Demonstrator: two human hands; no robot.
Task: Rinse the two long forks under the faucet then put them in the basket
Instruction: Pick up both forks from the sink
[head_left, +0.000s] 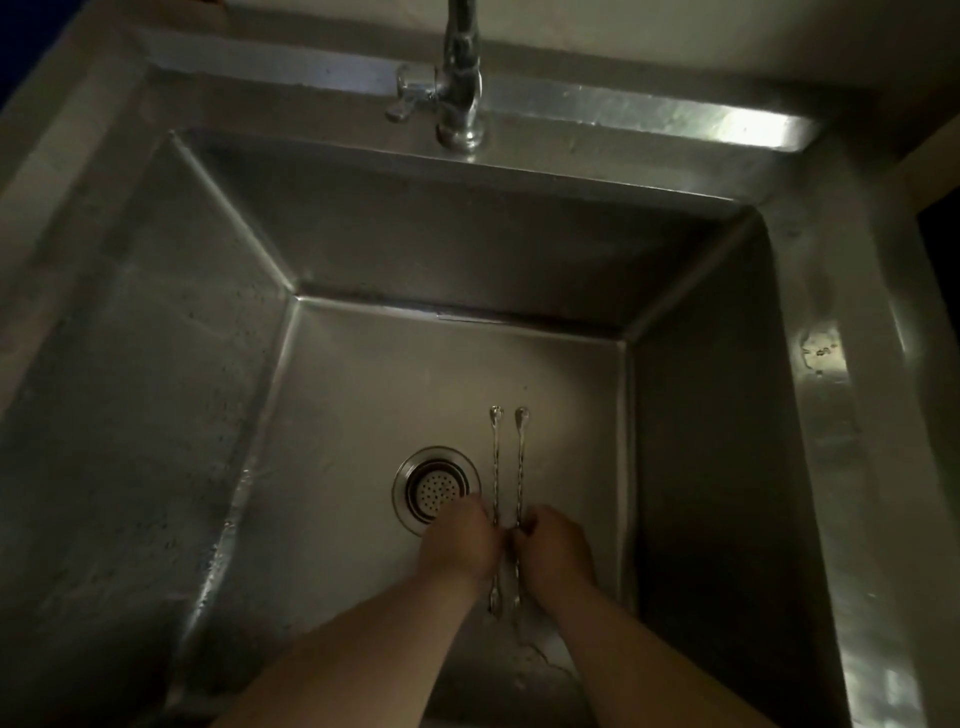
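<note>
Head view looks down into a deep metal sink (363, 249). Two long forks lie side by side on the sink floor, close together but not touching, both pointing away from the person. The left fork (496, 457) is just beside the round drain (435, 488). The right fork (520, 457) is next to it, on the side away from the drain. The left hand (460, 540) is curled around the left fork near its middle, fingers closed on it. The right hand (553, 543) is curled around the right fork the same way, fingers closed on it. Both hands are low in the sink, knuckles almost meeting. The faucet (462, 78) stands at the far rim, well apart from the forks. Its handle (413, 96) sticks out to the left. A small wet patch (535, 654) shines on the floor between the arms.
</note>
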